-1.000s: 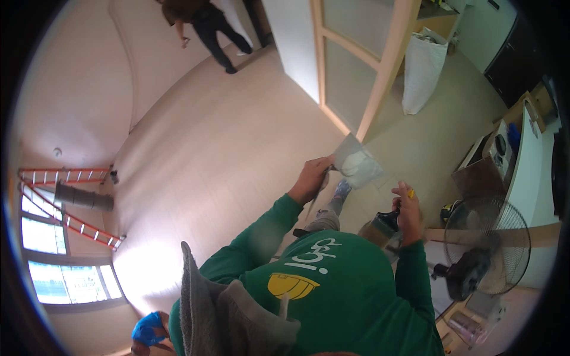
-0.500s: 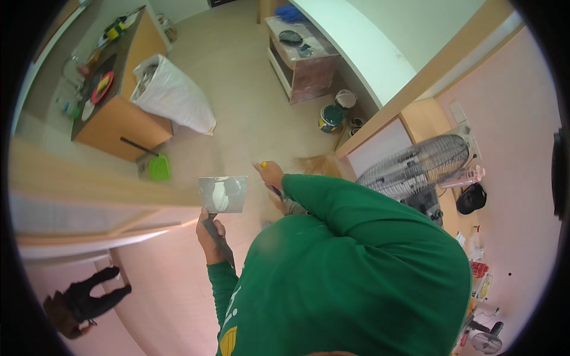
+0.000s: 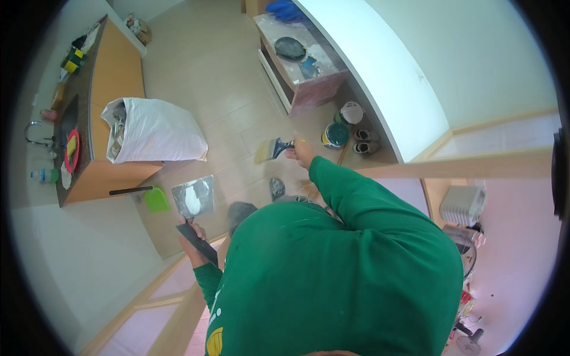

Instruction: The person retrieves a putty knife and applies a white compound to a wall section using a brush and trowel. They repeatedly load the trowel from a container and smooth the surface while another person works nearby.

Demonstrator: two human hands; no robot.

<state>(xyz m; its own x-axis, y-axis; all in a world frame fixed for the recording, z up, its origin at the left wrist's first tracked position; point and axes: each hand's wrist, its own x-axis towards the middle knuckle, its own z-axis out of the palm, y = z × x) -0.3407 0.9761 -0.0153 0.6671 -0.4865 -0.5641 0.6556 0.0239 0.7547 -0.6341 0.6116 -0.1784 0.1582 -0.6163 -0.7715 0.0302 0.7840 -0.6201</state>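
Note:
My left hand (image 3: pixel 193 237) is closed around a flat, square grey putty plate (image 3: pixel 205 193), held out over the floor. A smear of white paste (image 3: pixel 192 200) lies on the plate. Across the same hand sits a dark grey flat blade (image 3: pixel 199 244), angled back toward my wrist; how it is gripped is partly hidden. My right hand (image 3: pixel 303 153) is closed on the blue handle of a wide paintbrush (image 3: pixel 270 151). Its pale bristles point left and look slightly blurred. The two hands are apart.
A white sack (image 3: pixel 157 130) leans by the wooden counter (image 3: pixel 119 65), with a green dustpan (image 3: pixel 157 200) below. Ahead right stand a stained low cabinet (image 3: pixel 317 89), a green-lidded bucket (image 3: pixel 336 135) and shoes (image 3: pixel 365 142). Wooden frames (image 3: pixel 463 166) run along the right, near a fan (image 3: pixel 466 243).
My view has turned and shifted forward past the wooden frame. The plate has moved left and tilted. My right hand has reached outward, and the brush now shows clearly.

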